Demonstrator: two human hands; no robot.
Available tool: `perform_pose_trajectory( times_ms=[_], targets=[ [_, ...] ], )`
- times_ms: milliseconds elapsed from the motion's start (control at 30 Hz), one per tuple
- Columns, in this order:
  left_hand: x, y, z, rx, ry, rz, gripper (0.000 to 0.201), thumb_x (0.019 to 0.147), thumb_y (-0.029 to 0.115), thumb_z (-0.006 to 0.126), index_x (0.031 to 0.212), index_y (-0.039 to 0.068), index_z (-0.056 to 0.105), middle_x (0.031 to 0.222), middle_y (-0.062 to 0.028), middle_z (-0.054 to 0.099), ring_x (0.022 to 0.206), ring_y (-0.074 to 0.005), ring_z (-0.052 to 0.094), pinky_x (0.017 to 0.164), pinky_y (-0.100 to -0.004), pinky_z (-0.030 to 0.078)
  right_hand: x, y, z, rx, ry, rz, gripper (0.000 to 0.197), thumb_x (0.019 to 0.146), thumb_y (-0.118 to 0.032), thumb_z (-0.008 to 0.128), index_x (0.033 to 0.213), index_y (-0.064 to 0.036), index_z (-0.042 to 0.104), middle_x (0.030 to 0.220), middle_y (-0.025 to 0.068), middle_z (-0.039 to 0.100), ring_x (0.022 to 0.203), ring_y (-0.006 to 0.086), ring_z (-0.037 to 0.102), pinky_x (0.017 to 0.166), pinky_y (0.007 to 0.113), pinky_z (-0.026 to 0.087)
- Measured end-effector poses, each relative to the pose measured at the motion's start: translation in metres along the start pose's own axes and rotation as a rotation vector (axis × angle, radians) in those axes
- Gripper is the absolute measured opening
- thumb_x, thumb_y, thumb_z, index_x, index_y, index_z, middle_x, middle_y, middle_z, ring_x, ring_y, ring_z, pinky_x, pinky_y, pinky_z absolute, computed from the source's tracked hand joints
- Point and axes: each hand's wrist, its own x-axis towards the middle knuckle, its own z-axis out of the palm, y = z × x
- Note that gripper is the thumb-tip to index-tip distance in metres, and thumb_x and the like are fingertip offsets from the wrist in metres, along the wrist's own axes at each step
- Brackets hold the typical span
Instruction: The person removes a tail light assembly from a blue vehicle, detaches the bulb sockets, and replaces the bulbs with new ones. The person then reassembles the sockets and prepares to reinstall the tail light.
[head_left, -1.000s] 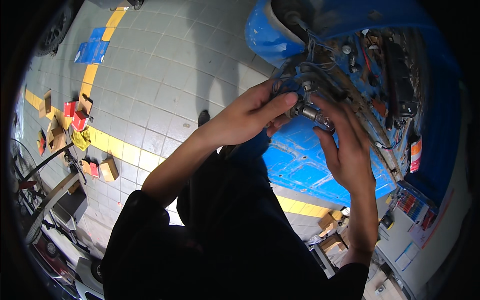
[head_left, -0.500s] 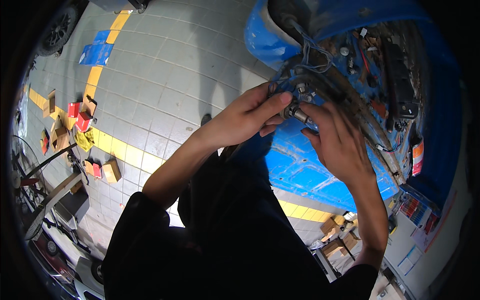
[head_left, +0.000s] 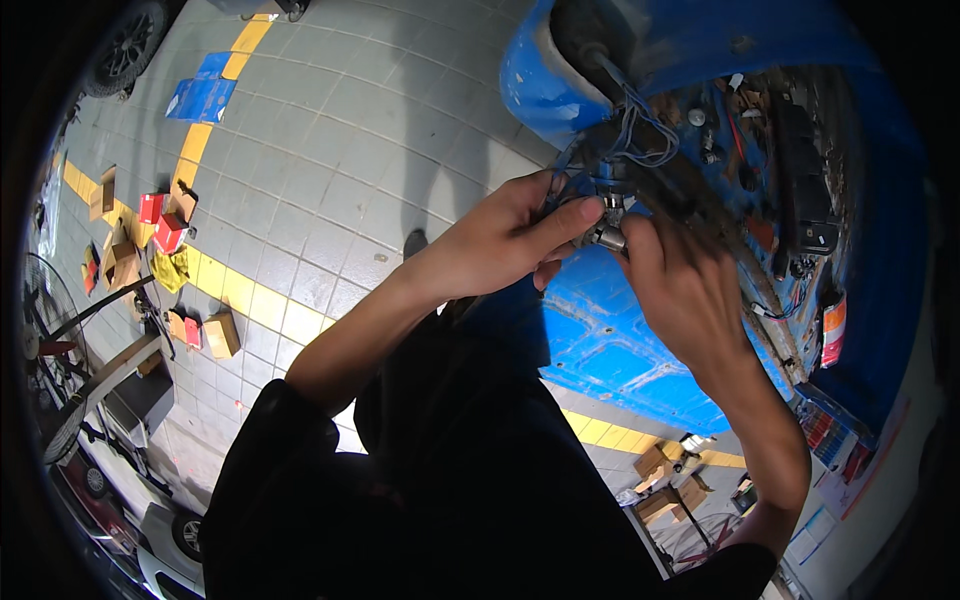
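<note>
Up at the far right of the view, both hands meet at the open side of a blue vehicle body (head_left: 640,340), where its panel is off and the inner workings show. The left hand (head_left: 505,245) reaches across from the left, its thumb and forefinger pinched around a small metal part (head_left: 605,235), a short, shiny, cylinder-shaped fitting. The right hand (head_left: 680,295) comes up from below on the right and closes its fingertips on the same part from the other side, so the piece is steadied between the two hands just beneath a bundle of thin wires (head_left: 640,130). Holding it from both sides likely keeps it from turning or dropping while it sits against the frame; whether it is threaded into anything I cannot tell, since the fingers cover the joint.

The blue shell looks like moulded plastic, glossy on its curved outer rim and ribbed on the inside face. The wires are slim, pale blue and grey, looping loosely. Beyond them, to the right, sit dark blocky components (head_left: 800,190) and small fasteners.

Far to the left, the floor is grey square tile (head_left: 330,150) with a yellow painted stripe (head_left: 250,295), and several small cardboard boxes (head_left: 220,333) and red packages (head_left: 160,225) lie scattered along it.
</note>
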Motion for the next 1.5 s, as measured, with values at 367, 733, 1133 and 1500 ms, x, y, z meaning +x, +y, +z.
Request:
perform_pose_trajectory(
  times_ms=[367,733,1133,1500],
  targets=[
    [0.008,-0.008,0.001,0.063,0.052,-0.010,0.033,0.097,0.035,0.050,0.087,0.004,0.046,0.062,0.0014,0.044,0.052,-0.0081,0.049,0.049,-0.0221,0.041,0.006,-0.002,-0.005,-0.222,-0.069,-0.054,0.013,0.079,-0.005,0.060,0.078,-0.0098,0.048,0.057,0.0013,0.049,0.046,0.0124,0.053,0.043,0.025,0.040],
    [0.011,-0.013,0.001,0.096,0.036,-0.076,0.035,0.097,0.038,0.049,0.093,0.003,0.047,0.063,0.0000,0.047,0.054,-0.0095,0.051,0.052,-0.0228,0.043,0.009,0.001,0.010,-0.047,-0.184,0.002,0.015,0.082,-0.011,0.063,0.084,-0.0048,0.051,0.060,0.0080,0.055,0.054,0.0200,0.060,0.048,0.030,0.045],
    [0.016,-0.012,-0.010,0.013,-0.016,-0.014,0.032,0.098,0.035,0.048,0.088,0.005,0.050,0.064,0.0008,0.048,0.057,-0.0085,0.051,0.055,-0.0221,0.043,0.012,0.003,0.001,0.785,-0.185,0.360,0.019,0.087,-0.011,0.063,0.100,0.0002,0.056,0.065,0.0123,0.063,0.054,0.0208,0.062,0.050,0.032,0.044],
    [0.011,-0.005,-0.004,0.066,0.244,-0.005,0.022,0.094,0.023,0.058,0.096,0.002,0.050,0.070,-0.0013,0.056,0.060,-0.0058,0.053,0.055,-0.0215,0.045,0.004,0.000,0.031,0.684,0.224,0.322,0.027,0.085,-0.028,0.066,0.092,-0.0040,0.055,0.061,0.0132,0.060,0.054,0.0307,0.062,0.049,0.036,0.047]
  ],
)
